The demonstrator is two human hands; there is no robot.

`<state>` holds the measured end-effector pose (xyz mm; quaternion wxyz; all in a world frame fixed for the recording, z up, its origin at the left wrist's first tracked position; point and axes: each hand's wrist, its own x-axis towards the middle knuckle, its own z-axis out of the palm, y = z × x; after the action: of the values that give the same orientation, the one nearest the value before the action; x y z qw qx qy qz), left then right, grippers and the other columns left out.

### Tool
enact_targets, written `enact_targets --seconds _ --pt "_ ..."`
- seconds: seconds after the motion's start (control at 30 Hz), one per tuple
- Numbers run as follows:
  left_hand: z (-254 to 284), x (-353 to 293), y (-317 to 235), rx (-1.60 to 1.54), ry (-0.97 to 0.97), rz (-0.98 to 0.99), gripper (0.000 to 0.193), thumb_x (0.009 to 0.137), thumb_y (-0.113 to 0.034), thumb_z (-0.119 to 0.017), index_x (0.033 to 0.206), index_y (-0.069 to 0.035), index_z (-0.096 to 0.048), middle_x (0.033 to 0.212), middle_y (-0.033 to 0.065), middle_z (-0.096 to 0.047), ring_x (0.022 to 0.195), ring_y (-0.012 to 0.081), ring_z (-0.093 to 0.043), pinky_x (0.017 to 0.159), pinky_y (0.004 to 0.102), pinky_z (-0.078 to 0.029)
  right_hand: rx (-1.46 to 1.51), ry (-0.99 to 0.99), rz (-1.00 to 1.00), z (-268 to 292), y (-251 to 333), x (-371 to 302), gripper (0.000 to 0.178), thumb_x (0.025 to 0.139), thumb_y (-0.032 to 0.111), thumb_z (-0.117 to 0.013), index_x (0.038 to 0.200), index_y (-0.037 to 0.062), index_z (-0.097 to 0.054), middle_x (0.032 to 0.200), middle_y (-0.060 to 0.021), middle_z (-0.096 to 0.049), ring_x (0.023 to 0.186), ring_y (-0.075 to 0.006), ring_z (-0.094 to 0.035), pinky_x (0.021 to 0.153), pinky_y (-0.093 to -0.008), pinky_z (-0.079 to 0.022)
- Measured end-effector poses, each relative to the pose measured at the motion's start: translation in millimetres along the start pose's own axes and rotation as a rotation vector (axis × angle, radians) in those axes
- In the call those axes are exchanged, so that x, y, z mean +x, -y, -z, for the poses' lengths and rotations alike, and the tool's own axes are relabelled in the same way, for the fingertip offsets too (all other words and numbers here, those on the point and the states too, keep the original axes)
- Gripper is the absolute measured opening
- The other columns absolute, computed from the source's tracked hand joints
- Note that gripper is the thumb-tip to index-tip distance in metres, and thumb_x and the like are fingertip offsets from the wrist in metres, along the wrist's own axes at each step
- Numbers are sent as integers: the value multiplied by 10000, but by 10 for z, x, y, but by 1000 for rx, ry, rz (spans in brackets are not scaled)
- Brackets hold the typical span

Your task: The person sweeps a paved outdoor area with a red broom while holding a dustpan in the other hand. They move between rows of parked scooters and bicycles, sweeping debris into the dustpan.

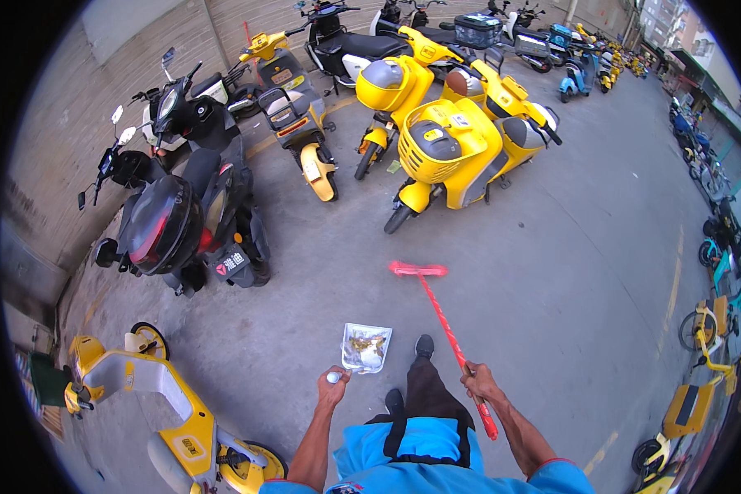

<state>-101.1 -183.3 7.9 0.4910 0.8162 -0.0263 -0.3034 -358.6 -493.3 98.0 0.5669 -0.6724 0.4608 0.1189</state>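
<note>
My left hand (332,387) is closed around the pale, upright handle of a white dustpan (348,352). The pan is low over the ground just ahead of my feet. In it lie brownish debris (359,341) and a whitish scrap (373,357). My right hand (481,384) grips the red stick of a broom (443,319), whose lower end sticks out below my fist. Ahead and to the right of the dustpan, the broom's wide red head (418,269) is at ground level, apart from the pan. Whether its bristles touch the pavement I cannot tell.
Yellow scooters (453,152) stand ahead, and a black scooter with a top box (169,222) is at the left. Another yellow scooter (185,432) is close by my left side. Parked bikes (704,346) line the right edge; a wall (82,99) borders the far left.
</note>
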Motion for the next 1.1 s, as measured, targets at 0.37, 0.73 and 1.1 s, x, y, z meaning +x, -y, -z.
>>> enact_targets --seconds 0.37,0.73,1.1 --pt "-319 773 -497 -77 -103 21 132 790 -170 -747 819 -70 -666 702 3 -603 695 101 -548 637 289 -460 23 392 -124 640 853 -29 470 859 54 -596 1322 1 -534 639 -31 -567 460 -92 -483 433 -268 -407" --pt "-416 1748 -1033 -69 -192 64 96 778 -142 -719 820 -67 -677 710 40 -635 709 113 -579 664 305 -483 -185 325 133 688 1700 1676 485 856 68 -601 1324 -19 -508 665 -50 -538 474 -113 -531 441 -299 -447" --pt "-112 2751 -1518 103 -206 -71 150 763 -203 -708 858 -89 -687 795 97 -698 779 208 -674 717 358 -524 -321 287 174 12 2491 2948 328 834 82 -613 1144 -21 -578 627 -61 -552 459 -147 -551 447 -321 -479"
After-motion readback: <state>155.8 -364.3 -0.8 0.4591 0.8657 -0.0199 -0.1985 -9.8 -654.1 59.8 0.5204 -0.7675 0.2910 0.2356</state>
